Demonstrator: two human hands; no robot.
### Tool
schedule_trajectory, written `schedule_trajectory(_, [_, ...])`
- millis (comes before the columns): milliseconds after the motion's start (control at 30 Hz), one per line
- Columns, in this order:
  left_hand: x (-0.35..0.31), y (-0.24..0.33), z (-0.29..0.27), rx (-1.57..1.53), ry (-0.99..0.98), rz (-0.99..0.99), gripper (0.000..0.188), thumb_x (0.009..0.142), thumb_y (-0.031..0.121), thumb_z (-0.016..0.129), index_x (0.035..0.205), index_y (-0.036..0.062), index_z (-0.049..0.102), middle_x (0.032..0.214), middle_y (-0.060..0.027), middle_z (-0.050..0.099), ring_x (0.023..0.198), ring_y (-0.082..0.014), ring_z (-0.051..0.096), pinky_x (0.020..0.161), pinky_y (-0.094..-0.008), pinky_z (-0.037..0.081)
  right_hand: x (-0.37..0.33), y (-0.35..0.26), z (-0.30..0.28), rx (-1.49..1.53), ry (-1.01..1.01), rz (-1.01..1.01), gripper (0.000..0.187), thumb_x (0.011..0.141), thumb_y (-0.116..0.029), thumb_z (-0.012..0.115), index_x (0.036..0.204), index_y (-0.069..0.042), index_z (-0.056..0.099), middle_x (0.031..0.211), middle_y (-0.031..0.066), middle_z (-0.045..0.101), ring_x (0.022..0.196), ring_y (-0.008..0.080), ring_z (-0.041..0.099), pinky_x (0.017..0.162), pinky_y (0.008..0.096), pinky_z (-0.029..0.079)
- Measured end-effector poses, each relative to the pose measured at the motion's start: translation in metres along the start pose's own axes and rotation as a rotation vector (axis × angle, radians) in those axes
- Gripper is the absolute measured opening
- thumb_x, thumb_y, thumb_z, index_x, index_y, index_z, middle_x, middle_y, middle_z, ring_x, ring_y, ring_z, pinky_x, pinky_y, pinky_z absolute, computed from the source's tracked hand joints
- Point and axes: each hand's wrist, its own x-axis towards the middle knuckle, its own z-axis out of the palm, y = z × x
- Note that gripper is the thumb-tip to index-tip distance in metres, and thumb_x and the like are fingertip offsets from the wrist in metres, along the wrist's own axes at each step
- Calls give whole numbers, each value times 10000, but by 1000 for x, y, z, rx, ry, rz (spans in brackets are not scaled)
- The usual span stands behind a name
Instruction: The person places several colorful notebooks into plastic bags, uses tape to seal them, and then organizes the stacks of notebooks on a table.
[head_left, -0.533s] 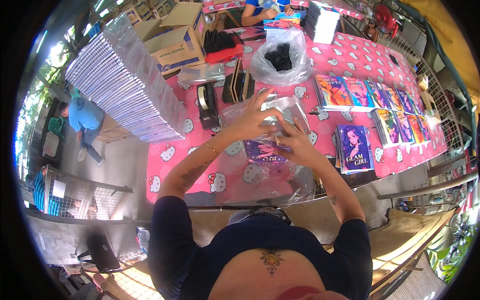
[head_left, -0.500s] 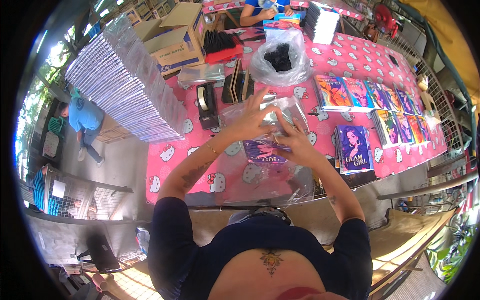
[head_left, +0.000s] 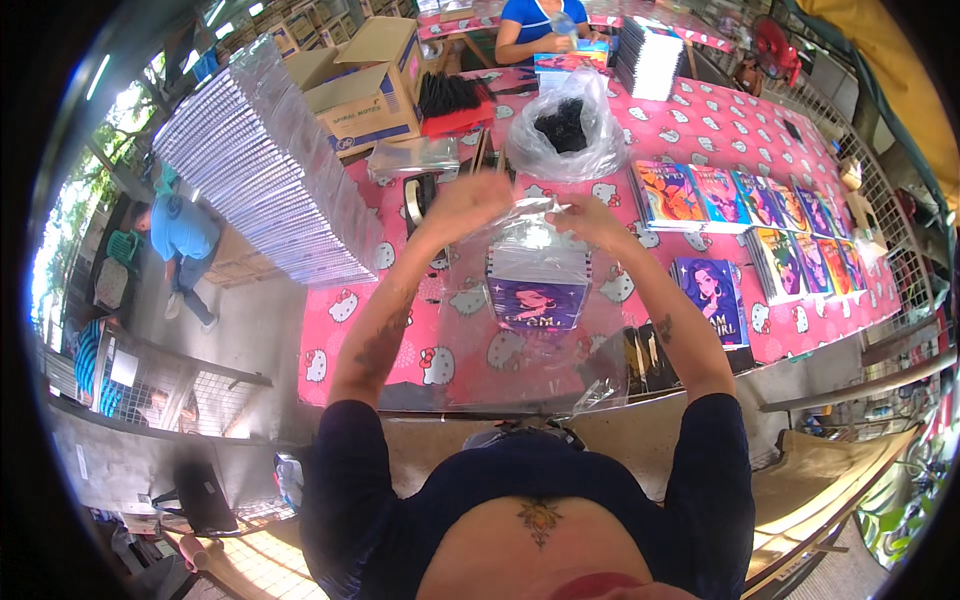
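A small stack of purple-covered spiral notebooks (head_left: 538, 303) lies on a wide clear plastic sheet (head_left: 450, 350) in front of me. Part of the plastic rises over the stack's far edge. My right hand (head_left: 592, 222) pinches the plastic beyond the notebooks, fingers pressed together. Opposite it, my left hand (head_left: 478, 200) is raised at the plastic's far left side, smeared by motion, so its grip does not show. Close to that hand stands a black tape dispenser (head_left: 417, 200), partly covered by my forearm and hand.
At left stands a tall stack of notebooks (head_left: 270, 180). Behind are a cardboard box (head_left: 365, 105) and a plastic bag of black items (head_left: 570, 130). Rows of colourful notebooks (head_left: 710, 192) and another purple notebook stack (head_left: 712, 290) lie at right. A co-worker (head_left: 535, 25) sits across the table.
My hands have drawn away from the notebooks toward the far side and apart, uncovering the purple cover. The left hand has moved left, toward the tape dispenser.
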Motion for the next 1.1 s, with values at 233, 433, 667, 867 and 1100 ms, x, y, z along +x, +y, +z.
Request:
schedule_trajectory(233, [6,-28,23,85,-73,102,384,884,344,691,1108,32,684,1105,-100,658,935,-159,620,804,-341,495,-27,-14,3,225,-46,-153,515,856,-276,730,1275,-19,575,1024,67,675,907,131,620,786,276,485])
schedule_trajectory(433, [-12,-67,15,-444,-457,-166,623,891,275,682,1428,70,441,1350,-114,524,1250,-188,464,1007,-338,389,-34,-25,17,68,148,-523,192,915,-143,644,1050,-17,696,948,76,705,858,142,661,767,303,522])
schedule_trajectory(667, [2,-58,24,-213,-608,-115,464,933,271,643,1334,51,565,1229,-81,629,1137,-159,557,966,-297,428,-48,-80,-4,-427,59,-488,350,873,-298,700,1128,-61,663,1011,72,711,940,187,669,850,389,511])
schedule_trajectory(867, [-3,-74,23,-329,-523,-52,448,932,289,641,1294,31,591,1240,-89,637,1128,-148,575,976,-304,443,-60,-10,-7,-108,-225,-354,807,805,-269,771,1479,-122,352,1376,180,506,1208,268,550,1050,429,404])
schedule_trajectory(1100, [-56,-42,25,613,-239,592,517,851,313,708,1275,41,590,1263,-164,582,1137,-293,571,964,-361,450,-100,10,37,-659,251,-769,447,799,-169,735,1202,-80,563,1243,154,615,1138,336,592,1001,457,428])
